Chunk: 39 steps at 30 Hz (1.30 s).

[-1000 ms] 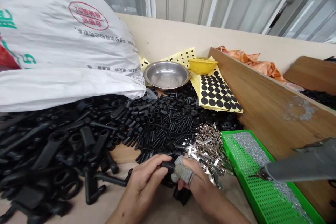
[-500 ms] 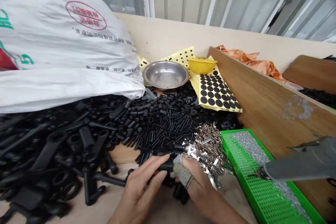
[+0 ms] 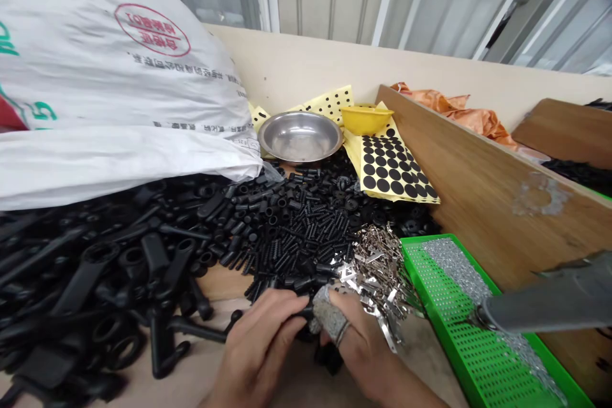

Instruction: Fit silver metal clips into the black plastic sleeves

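Note:
My left hand [image 3: 261, 341] is closed round a black plastic part [image 3: 305, 313], mostly hidden by the fingers. At its other end my right hand [image 3: 361, 338] is closed too, its fingers pressed against the same part. A grey, speckled wrap [image 3: 329, 312] covers a finger of the right hand, and a ring shows below it. Under the hands lie more black pieces [image 3: 328, 357]. Just beyond are a heap of small black spring-shaped pieces [image 3: 313, 233] and, to the right, a pile of thin metal clips [image 3: 377, 261].
Black handle-like parts [image 3: 95, 280] cover the left side, below a white sack [image 3: 143, 95]. A steel bowl [image 3: 301, 137], a yellow bowl [image 3: 367, 118] and a sheet of black round stickers [image 3: 394, 169] stand behind. On the right are a green tray [image 3: 449, 331], a grey tool [image 3: 545, 299] and a wooden board [image 3: 478, 204].
My left thumb and fingers have drawn closer together over the black part, hiding more of it. Both hands stay in nearly the same place; the view has shifted slightly.

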Each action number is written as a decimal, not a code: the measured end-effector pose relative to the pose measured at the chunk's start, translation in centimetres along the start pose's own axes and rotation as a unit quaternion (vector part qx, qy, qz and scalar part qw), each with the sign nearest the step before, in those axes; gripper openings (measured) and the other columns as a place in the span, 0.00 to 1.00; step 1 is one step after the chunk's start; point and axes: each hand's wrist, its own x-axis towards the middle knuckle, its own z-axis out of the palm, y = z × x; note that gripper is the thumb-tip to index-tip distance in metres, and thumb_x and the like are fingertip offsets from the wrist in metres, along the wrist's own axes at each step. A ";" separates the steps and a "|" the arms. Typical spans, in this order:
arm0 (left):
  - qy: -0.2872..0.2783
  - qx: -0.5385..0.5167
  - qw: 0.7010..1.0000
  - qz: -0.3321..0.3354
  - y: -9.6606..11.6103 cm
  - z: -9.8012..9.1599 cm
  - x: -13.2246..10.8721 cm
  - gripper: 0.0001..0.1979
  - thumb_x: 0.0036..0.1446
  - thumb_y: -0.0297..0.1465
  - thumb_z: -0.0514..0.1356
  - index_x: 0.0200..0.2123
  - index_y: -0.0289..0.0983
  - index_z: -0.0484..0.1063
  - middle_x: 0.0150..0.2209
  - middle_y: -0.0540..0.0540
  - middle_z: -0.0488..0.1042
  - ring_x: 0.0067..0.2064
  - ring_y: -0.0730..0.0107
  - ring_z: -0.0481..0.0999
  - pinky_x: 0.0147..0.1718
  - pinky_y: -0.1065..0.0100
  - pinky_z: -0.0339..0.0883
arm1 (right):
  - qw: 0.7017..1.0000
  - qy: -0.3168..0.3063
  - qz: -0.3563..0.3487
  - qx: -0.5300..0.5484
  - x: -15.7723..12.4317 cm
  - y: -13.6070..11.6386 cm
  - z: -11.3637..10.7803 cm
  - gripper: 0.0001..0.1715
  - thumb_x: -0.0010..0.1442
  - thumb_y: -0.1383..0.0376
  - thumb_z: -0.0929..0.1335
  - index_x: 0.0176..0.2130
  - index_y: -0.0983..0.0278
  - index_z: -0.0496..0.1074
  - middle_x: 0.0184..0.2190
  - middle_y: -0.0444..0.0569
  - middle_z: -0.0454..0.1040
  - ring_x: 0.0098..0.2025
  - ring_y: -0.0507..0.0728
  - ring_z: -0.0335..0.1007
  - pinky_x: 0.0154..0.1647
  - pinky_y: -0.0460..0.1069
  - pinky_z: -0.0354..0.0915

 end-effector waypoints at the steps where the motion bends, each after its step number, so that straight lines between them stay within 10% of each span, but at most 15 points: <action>1: 0.011 0.006 1.000 0.011 -0.1 0.1 -0.1 0.13 0.54 0.22 0.57 0.42 0.41 0.73 0.35 0.46 0.76 0.37 0.64 0.75 0.38 0.69 0.67 | 0.999 -0.008 0.023 0.036 0.0 0.0 0.2 0.13 0.61 0.65 0.55 0.26 0.61 0.61 0.24 0.44 0.65 0.30 0.55 0.64 0.31 0.48 0.60; 10: 0.004 -0.078 0.987 -0.138 0.6 -0.3 0.2 0.08 0.55 0.28 0.58 0.36 0.43 0.77 0.34 0.48 0.78 0.35 0.65 0.76 0.33 0.73 0.68 | 0.992 0.011 -0.084 -0.098 -0.4 0.5 0.0 0.05 0.60 0.65 0.60 0.32 0.59 0.62 0.27 0.44 0.66 0.31 0.55 0.64 0.33 0.48 0.60; 17: 0.038 -0.286 0.877 -0.384 0.4 0.4 0.4 0.13 0.46 0.39 0.65 0.32 0.37 0.77 0.20 0.52 0.73 0.23 0.73 0.68 0.23 0.75 0.63 | 0.952 0.004 -0.217 -0.214 0.9 -0.4 -0.6 0.08 0.53 0.73 0.57 0.30 0.62 0.61 0.29 0.49 0.66 0.32 0.57 0.61 0.32 0.50 0.57; 23: 0.026 -0.370 0.816 -0.444 0.9 0.6 0.8 0.16 0.46 0.41 0.65 0.32 0.34 0.76 0.19 0.51 0.72 0.20 0.78 0.64 0.19 0.78 0.56 | 0.884 0.046 -0.293 -0.362 1.3 -0.1 -1.0 0.08 0.48 0.74 0.60 0.27 0.63 0.63 0.26 0.50 0.64 0.29 0.57 0.56 0.30 0.51 0.52; 31: 0.004 -0.239 0.911 -0.337 0.7 0.4 0.3 0.09 0.51 0.36 0.62 0.32 0.37 0.75 0.20 0.52 0.71 0.24 0.72 0.68 0.24 0.74 0.62 | 0.971 -0.027 -0.168 -0.165 0.6 -0.2 -1.0 0.07 0.54 0.72 0.57 0.28 0.60 0.57 0.25 0.44 0.63 0.27 0.54 0.58 0.28 0.48 0.52; 39: -0.024 -0.071 0.980 -0.183 0.0 0.3 -0.3 0.07 0.55 0.32 0.57 0.35 0.40 0.74 0.31 0.48 0.77 0.31 0.66 0.74 0.30 0.71 0.67 | 0.984 -0.022 -0.075 -0.159 0.0 -0.1 -0.4 0.08 0.54 0.73 0.58 0.28 0.60 0.54 0.26 0.43 0.64 0.29 0.54 0.60 0.30 0.47 0.53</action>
